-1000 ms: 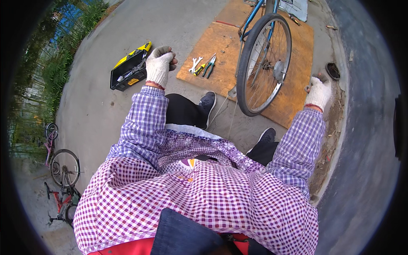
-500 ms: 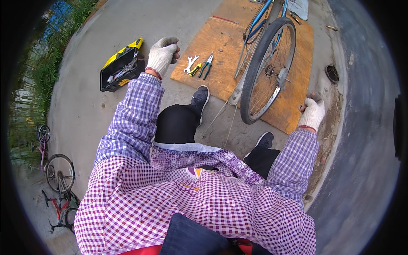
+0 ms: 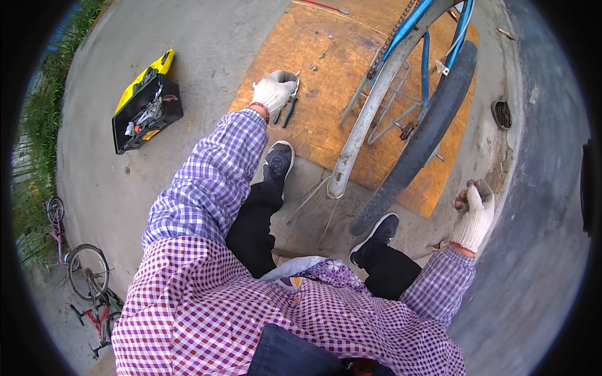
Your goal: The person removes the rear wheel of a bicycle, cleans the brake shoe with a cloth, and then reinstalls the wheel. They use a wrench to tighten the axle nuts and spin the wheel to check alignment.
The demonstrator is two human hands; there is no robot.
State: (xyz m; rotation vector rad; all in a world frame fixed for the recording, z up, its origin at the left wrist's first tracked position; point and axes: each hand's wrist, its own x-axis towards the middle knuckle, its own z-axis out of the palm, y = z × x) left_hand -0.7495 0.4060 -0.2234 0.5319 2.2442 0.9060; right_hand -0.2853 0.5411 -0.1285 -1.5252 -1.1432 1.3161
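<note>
My left hand (image 3: 274, 89), in a whitish knit glove, is over the left part of a wooden board with its fingers curled. Dark green-handled pliers (image 3: 289, 111) lie beside and partly beneath it from this view. The wrenches and the yellow-handled tool seen before are hidden by the glove, and what the fingers hold, if anything, cannot be made out. Gloved too, my right hand (image 3: 475, 213) hangs at the right beyond the board's edge, fingers curled in with nothing visible in them. Between my hands stands a blue bicycle (image 3: 406, 31), its wheel (image 3: 421, 145) seen nearly edge-on beside a grey fender (image 3: 360, 131).
The wooden board (image 3: 269, 50) lies under the bicycle. An open black and yellow toolbox (image 3: 148, 113) with tools inside is at the left. A dark coiled item (image 3: 501, 114) lies right of the board. Other bicycles (image 3: 89, 271) stand at the lower left.
My left hand has moved right and slightly down, over the tools. The wheel now appears edge-on, apart from the fender, and the bicycle looks closer. My right hand is lower in view.
</note>
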